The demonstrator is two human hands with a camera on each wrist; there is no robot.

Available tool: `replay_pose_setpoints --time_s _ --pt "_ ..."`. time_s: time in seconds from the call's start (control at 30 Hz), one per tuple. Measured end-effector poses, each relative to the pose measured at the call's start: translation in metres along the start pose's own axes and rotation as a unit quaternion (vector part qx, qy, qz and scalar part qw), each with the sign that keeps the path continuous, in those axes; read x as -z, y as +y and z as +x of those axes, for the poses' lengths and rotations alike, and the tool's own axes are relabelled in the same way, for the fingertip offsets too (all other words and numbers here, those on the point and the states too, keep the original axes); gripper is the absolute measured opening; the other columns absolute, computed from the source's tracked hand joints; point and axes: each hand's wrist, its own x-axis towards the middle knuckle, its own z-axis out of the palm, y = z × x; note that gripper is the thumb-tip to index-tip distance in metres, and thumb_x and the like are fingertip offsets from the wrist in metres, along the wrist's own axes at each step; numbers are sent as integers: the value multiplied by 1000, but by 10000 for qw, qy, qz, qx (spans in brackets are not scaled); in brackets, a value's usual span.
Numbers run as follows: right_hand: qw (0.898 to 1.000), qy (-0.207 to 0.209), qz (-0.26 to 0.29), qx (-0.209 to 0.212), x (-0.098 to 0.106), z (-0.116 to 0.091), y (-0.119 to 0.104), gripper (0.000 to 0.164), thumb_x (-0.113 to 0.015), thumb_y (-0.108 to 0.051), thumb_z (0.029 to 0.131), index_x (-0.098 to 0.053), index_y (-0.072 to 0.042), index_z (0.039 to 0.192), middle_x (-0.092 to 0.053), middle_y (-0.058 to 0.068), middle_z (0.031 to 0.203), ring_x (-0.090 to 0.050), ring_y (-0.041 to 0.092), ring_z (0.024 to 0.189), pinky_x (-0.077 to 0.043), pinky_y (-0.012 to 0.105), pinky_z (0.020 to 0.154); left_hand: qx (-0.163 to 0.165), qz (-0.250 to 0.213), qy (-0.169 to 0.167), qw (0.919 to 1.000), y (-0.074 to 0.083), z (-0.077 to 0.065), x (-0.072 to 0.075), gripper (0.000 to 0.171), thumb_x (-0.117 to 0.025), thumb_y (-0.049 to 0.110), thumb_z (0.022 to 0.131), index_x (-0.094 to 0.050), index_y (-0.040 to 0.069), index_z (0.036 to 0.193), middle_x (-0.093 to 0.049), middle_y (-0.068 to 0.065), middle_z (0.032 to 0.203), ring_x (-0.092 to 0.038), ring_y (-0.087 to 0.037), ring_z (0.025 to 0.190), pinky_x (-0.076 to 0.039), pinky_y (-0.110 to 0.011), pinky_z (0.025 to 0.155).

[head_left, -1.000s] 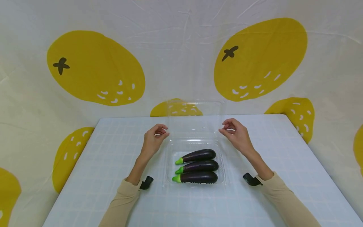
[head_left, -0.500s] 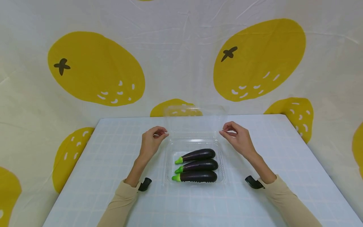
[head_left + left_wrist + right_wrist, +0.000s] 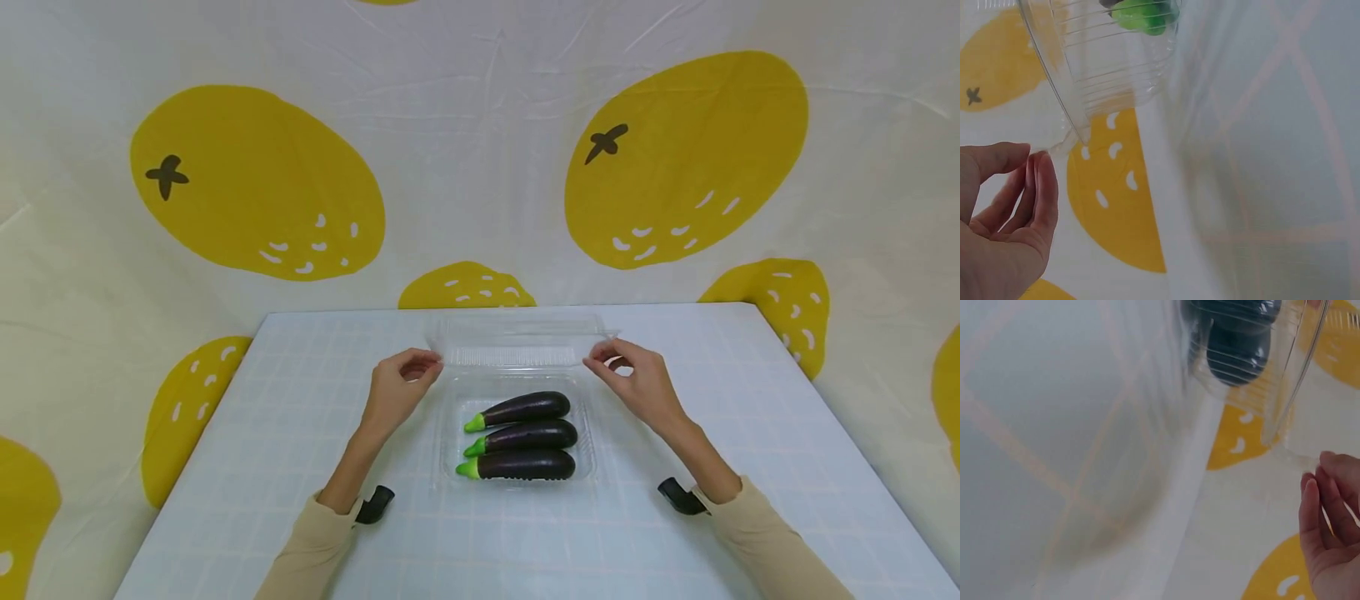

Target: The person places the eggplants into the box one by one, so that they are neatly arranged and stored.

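A clear plastic clamshell container [image 3: 448,408] lies opened out on the table, holding three dark eggplants [image 3: 527,464] with green stem ends pointing left. Its hinged lid [image 3: 517,343] leans back at the far side. My left hand [image 3: 400,387] pinches the lid's left edge near the hinge between thumb and fingertips. On the opposite side, my right hand [image 3: 637,383] pinches the right edge the same way. Both wrist views show thin clear plastic at the fingertips, with a green stem [image 3: 1144,15] and a dark eggplant end [image 3: 1238,356] through the container walls.
A pale blue checked cloth covers the table [image 3: 517,542]. Behind its far edge hangs a white curtain [image 3: 472,167] printed with big yellow fruits. Black wrist-camera mounts [image 3: 375,505] sit at both sleeve cuffs.
The lid has tilted back and down from nearly upright, away from the eggplants. Both hands have sunk slightly and come a little nearer with it. The eggplants stay in place.
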Motion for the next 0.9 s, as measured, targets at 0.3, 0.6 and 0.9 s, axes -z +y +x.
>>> replay_pose_setpoints --time_s 0.3,0.6,0.9 --pt "9969 -585 -24 -529 12 -16 -8 14 -81 -2 87 -74 -8 98 -76 5 92 -73 23 75 -57 15 71 987 -877 -348 9906 2 -17 11 30 -68 19 101 -74 -4 119 -75 -22 108 -73 -37 96 -58 -38 94" --pt "9653 -1584 1493 -1446 24 -18 -15 23 -61 -14 105 -69 0 121 -73 20 112 -73 30 91 -62 35 81 1826 -1459 -930 9679 9 -25 22 51 -66 40 101 -67 0 133 -68 -18 126 -70 -16 98 -55 -26 97" --pt "9261 -2181 1722 -2550 38 -17 -27 42 -59 -28 107 -58 2 136 -66 20 129 -68 19 103 -58 27 89 2273 -1952 -1231 9461 18 -28 26 51 -70 27 100 -60 -3 140 -59 -15 144 -67 -15 109 -54 -23 96"
